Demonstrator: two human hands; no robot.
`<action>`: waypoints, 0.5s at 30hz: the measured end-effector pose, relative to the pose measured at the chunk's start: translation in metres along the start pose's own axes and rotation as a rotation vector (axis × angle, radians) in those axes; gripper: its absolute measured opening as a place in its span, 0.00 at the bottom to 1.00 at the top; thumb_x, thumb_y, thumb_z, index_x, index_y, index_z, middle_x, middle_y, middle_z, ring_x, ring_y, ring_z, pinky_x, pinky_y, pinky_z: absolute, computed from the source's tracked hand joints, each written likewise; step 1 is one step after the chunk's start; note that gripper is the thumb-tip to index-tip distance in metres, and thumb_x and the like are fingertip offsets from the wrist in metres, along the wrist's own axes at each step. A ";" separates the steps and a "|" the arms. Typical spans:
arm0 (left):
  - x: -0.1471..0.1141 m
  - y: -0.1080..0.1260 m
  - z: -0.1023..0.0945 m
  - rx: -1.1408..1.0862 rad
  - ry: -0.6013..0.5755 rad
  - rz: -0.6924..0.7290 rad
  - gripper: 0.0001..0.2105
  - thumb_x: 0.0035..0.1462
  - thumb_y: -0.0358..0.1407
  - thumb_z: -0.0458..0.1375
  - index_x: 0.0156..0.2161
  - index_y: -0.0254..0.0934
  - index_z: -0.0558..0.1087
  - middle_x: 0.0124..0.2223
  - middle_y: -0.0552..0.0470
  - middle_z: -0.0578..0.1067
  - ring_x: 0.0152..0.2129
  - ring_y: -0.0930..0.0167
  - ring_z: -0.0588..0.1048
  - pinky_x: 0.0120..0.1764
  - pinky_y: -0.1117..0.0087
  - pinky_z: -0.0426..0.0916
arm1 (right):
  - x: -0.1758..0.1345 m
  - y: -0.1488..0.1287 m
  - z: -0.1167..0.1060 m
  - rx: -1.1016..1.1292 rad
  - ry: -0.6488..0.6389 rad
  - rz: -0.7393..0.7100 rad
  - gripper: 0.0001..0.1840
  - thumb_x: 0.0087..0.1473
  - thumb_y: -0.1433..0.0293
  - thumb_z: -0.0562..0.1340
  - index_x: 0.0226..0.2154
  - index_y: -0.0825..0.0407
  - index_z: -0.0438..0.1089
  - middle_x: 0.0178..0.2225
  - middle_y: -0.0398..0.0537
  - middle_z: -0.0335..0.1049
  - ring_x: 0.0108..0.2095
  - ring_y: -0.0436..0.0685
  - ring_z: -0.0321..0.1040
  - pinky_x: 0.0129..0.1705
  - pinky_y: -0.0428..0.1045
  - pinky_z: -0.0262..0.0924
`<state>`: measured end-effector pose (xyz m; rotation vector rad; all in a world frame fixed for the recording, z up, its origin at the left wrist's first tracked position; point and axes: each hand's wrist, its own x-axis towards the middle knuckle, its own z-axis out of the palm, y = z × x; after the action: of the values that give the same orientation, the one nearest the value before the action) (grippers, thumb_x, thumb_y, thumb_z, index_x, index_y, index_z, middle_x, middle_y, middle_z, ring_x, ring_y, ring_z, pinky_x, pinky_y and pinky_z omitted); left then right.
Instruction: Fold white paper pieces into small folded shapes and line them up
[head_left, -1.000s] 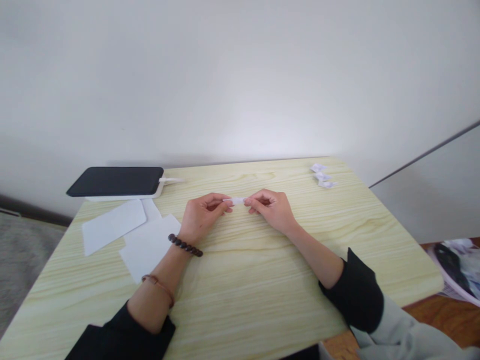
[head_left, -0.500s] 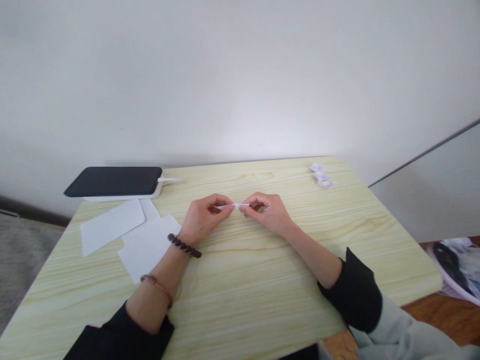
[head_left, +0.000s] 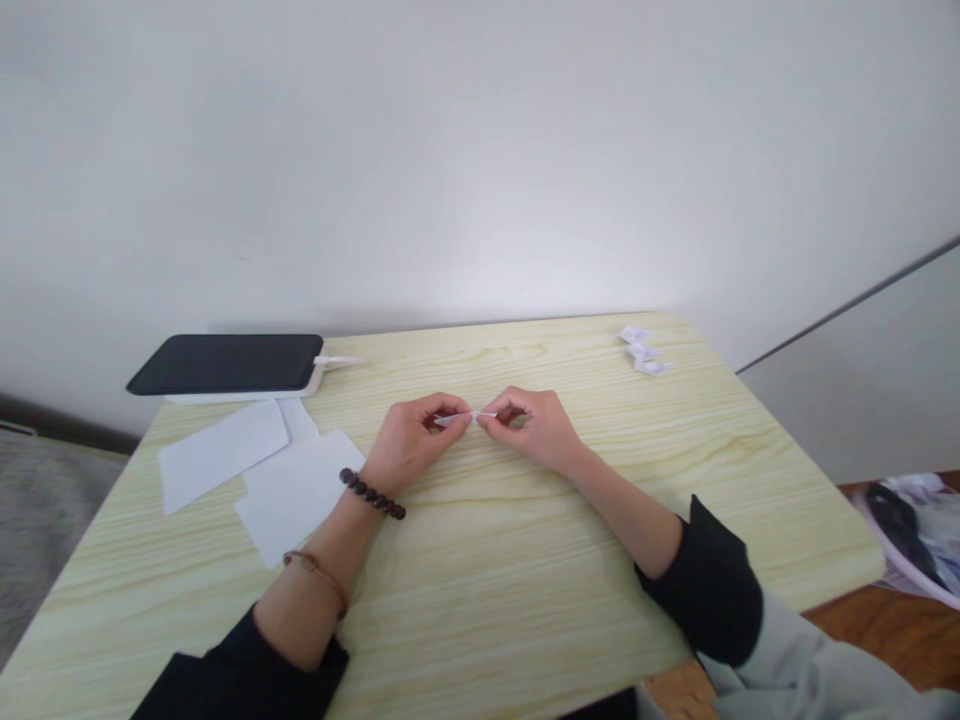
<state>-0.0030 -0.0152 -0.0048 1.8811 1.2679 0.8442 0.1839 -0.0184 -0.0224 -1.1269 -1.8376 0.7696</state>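
Observation:
Between my two hands is a small folded piece of white paper (head_left: pixel 475 415), mostly hidden by the fingers. My left hand (head_left: pixel 420 435) pinches its left side between thumb and fingers, and a pointed bit of the paper shows inside the grip. My right hand (head_left: pixel 529 425) pinches the right side the same way. The fingertips of both hands almost meet above the middle of the wooden-grained table (head_left: pixel 480 580). Beside my left wrist, several flat white paper sheets (head_left: pixel 221 455) lie overlapping.
A black-screened phone (head_left: pixel 229 363) rests on a white block at the back left, with a white cable plug (head_left: pixel 337 360) on its right. Small folded white paper pieces (head_left: pixel 643 352) sit at the back right. A wall (head_left: pixel 480 160) rises behind the table. A basket (head_left: pixel 911 550) stands right, below.
My left hand has shifted slightly right and down, bringing the fingertips closer together on the folded paper. My right hand has hardly moved; everything else looks the same.

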 end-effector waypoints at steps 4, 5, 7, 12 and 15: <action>-0.001 0.003 0.000 0.059 0.006 0.011 0.10 0.54 0.40 0.57 0.32 0.36 0.76 0.29 0.53 0.78 0.26 0.71 0.75 0.30 0.74 0.68 | -0.001 0.000 -0.001 -0.033 -0.015 -0.036 0.05 0.49 0.68 0.63 0.26 0.52 0.72 0.21 0.41 0.73 0.22 0.48 0.69 0.28 0.42 0.63; -0.001 0.003 0.000 0.057 0.006 0.009 0.10 0.54 0.40 0.57 0.32 0.36 0.76 0.30 0.53 0.78 0.26 0.71 0.75 0.30 0.74 0.68 | -0.001 0.000 -0.001 -0.038 -0.013 -0.041 0.06 0.49 0.68 0.63 0.25 0.52 0.72 0.21 0.41 0.73 0.22 0.48 0.69 0.28 0.42 0.63; -0.001 0.002 0.000 0.029 0.020 -0.001 0.11 0.54 0.42 0.57 0.33 0.36 0.77 0.31 0.53 0.79 0.26 0.71 0.75 0.32 0.74 0.69 | -0.001 0.000 -0.001 -0.045 0.008 -0.039 0.06 0.50 0.68 0.63 0.26 0.53 0.72 0.22 0.42 0.73 0.23 0.48 0.69 0.28 0.43 0.63; 0.000 -0.004 -0.001 -0.007 0.120 0.012 0.15 0.52 0.46 0.59 0.38 0.37 0.76 0.38 0.50 0.79 0.29 0.70 0.76 0.34 0.71 0.72 | 0.002 0.003 -0.002 -0.077 0.083 0.027 0.07 0.51 0.66 0.62 0.28 0.52 0.72 0.25 0.42 0.74 0.25 0.49 0.69 0.30 0.44 0.63; 0.000 -0.009 -0.002 0.047 0.135 0.040 0.14 0.53 0.46 0.58 0.38 0.38 0.75 0.37 0.51 0.79 0.30 0.70 0.76 0.36 0.71 0.72 | 0.004 0.006 -0.003 -0.114 0.092 0.027 0.07 0.52 0.66 0.61 0.29 0.51 0.72 0.25 0.43 0.73 0.26 0.49 0.69 0.30 0.44 0.63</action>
<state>-0.0092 -0.0122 -0.0106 1.9192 1.3455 0.9852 0.1878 -0.0124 -0.0245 -1.2415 -1.8108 0.6240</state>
